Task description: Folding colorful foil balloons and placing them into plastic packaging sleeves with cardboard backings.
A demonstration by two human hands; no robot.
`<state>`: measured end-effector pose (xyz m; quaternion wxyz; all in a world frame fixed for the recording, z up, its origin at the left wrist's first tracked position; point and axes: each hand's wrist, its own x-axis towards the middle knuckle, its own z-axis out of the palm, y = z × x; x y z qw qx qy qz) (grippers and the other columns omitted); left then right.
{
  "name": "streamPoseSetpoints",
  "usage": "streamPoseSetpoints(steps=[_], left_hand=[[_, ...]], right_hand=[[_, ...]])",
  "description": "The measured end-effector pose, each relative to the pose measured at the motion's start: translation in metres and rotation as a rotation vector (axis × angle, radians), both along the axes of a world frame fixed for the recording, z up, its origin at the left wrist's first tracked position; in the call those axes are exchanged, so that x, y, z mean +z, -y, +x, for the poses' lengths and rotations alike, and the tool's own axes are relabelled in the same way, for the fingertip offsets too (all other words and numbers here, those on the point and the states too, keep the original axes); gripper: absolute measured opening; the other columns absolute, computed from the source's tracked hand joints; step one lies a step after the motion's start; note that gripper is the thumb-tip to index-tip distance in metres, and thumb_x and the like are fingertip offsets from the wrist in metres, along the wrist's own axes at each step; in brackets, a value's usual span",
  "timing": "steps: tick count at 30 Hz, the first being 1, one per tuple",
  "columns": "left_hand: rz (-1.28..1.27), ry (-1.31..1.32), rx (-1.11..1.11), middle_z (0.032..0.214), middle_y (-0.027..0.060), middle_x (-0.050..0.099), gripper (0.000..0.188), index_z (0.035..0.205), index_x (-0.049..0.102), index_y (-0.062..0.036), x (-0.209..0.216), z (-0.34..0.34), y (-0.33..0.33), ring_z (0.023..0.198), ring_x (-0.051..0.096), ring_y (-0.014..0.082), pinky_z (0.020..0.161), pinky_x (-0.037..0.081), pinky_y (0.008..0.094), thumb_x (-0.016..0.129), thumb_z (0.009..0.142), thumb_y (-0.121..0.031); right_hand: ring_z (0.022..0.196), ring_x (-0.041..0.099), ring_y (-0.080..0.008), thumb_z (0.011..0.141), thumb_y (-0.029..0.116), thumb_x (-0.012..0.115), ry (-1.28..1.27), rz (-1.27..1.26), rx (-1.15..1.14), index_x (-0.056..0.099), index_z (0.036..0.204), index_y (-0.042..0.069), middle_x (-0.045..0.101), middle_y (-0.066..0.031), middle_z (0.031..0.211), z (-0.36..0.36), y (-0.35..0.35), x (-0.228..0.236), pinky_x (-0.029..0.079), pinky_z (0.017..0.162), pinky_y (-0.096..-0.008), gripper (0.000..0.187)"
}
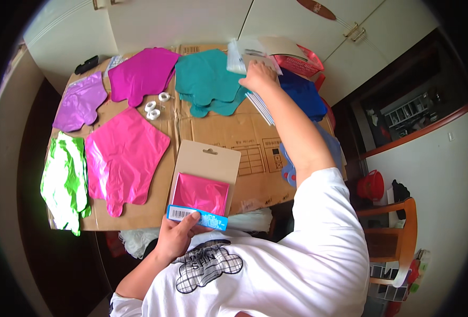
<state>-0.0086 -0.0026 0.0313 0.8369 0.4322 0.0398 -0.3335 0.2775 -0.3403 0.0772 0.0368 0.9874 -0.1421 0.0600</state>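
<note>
A foil packet (201,193) is seated on the backing card (207,158). Left of and behind the backing card, foil balloons (125,158) are laid on a cardboard sheet (205,127); tape rolls (150,109) are located behind-left, sticks (260,109) and a basket (312,62) behind-right. A chair (409,227) is positioned to its right.

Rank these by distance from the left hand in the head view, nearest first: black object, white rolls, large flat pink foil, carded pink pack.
1. Carded pink pack: held in the left hand.
2. Large flat pink foil: forward and left.
3. White rolls: farther forward, slightly left.
4. Black object: far left corner.
</note>
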Motion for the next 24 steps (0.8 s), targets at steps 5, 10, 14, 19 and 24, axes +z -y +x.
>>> streamPoseSetpoints(steps=[5, 10, 14, 19, 24], left_hand=[[0.006, -0.057, -0.029, 0.099, 0.0172, 0.068, 0.022, 0.109, 0.059, 0.0075, 0.006, 0.016, -0.001, 0.090, 0.069, 0.0281, 0.081, 0.059, 0.0426, 0.055, 0.097, -0.010], [-0.023, -0.049, -0.046, 0.099, 0.0171, 0.068, 0.024, 0.110, 0.060, 0.0068, 0.004, 0.025, -0.001, 0.093, 0.069, 0.0279, 0.083, 0.059, 0.0431, 0.056, 0.097, -0.014], [-0.036, -0.073, -0.048, 0.099, 0.0174, 0.068, 0.023, 0.109, 0.060, 0.0067, 0.004, 0.028, 0.000, 0.094, 0.069, 0.0281, 0.084, 0.058, 0.0433, 0.057, 0.097, -0.013], [-0.026, -0.101, -0.048, 0.097, 0.0172, 0.069, 0.022, 0.106, 0.062, 0.0067, 0.003, 0.030, -0.002, 0.093, 0.069, 0.0286, 0.085, 0.058, 0.0433, 0.057, 0.097, -0.012], [-0.034, -0.119, -0.019, 0.096, 0.0166, 0.069, 0.020, 0.104, 0.063, 0.0062, 0.002, 0.032, -0.004, 0.092, 0.069, 0.0286, 0.083, 0.058, 0.0426, 0.057, 0.097, -0.011]], right_hand=[[0.120, 0.055, -0.0319, 0.083, 0.023, 0.063, -0.012, 0.079, -0.192, 0.045, 0.135, 0.005, 0.056, -0.0130, 0.129, 0.029, 0.022, -0.020, 0.046, 0.095, -0.0472, 0.058], [0.117, 0.056, -0.0324, 0.087, 0.017, 0.057, 0.027, 0.026, -0.063, 0.061, 0.121, 0.006, 0.057, -0.0142, 0.127, 0.042, 0.040, -0.017, 0.046, 0.093, -0.0477, 0.036], [0.116, 0.056, -0.0337, 0.088, 0.022, 0.057, 0.072, 0.002, 0.057, 0.070, 0.108, 0.009, 0.059, -0.0135, 0.125, 0.060, 0.037, -0.015, 0.043, 0.095, -0.0476, 0.028], [0.119, 0.055, -0.0305, 0.089, 0.025, 0.054, 0.076, -0.112, -0.035, 0.072, 0.108, 0.010, 0.060, -0.0120, 0.124, 0.088, 0.023, -0.031, 0.033, 0.104, -0.0480, 0.030], [0.116, 0.057, -0.0288, 0.090, 0.021, 0.052, 0.076, -0.184, -0.110, 0.072, 0.108, 0.012, 0.063, -0.0105, 0.121, 0.103, 0.007, -0.047, 0.028, 0.106, -0.0478, 0.028]])
